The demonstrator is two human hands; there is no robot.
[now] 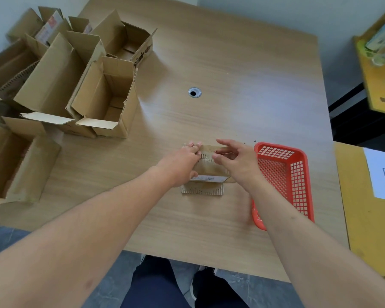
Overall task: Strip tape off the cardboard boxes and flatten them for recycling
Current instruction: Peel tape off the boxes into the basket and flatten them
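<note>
Hiding: left hand [182, 163] covered part of the box [206, 172].
Hands: left gripped box; right hand [236, 160] hovered just above it, fingers loosely spread.

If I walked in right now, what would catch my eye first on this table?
Probably the two bare hands, left hand and right hand, working at a small cardboard box near the table's front middle. Next, the bright red basket just right of them, then the crowd of open cardboard boxes filling the far left.

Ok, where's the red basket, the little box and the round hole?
red basket [298, 187], head view, mesh side wall.
little box [206, 168], head view, brown top face.
round hole [195, 92], head view, metal ring.
</note>
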